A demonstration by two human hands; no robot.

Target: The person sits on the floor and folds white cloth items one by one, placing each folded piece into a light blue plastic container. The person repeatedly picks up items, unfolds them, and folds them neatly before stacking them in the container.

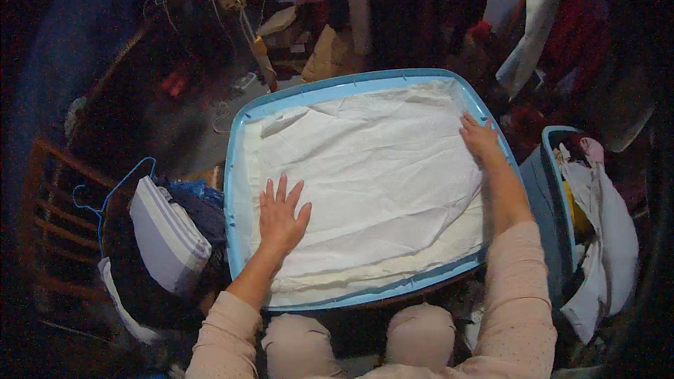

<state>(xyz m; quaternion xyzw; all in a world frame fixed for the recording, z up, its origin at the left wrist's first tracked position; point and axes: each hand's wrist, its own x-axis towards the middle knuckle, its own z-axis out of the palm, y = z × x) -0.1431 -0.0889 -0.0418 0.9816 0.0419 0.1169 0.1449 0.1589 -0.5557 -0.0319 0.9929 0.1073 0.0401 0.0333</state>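
A light blue plastic lid or shallow tray [337, 302] lies before me, just beyond my knees. Across it is spread a white cloth [368, 168] with creases, and a cream-coloured layer [400, 268] shows from beneath along the near edge. My left hand [281, 216] rests flat on the left part of the cloth, fingers apart. At the far right corner, my right hand [480, 137] touches the cloth's edge beside the tray's rim, its fingers slightly bent. Neither hand visibly grips anything.
To the right stands a blue-grey bin [550, 210] with cloths hanging over its rim. On the left are a folded striped cloth [168, 237], a blue clothes hanger [100, 210] and a wooden chair [68, 216]. Cardboard boxes [329, 55] sit behind the tray.
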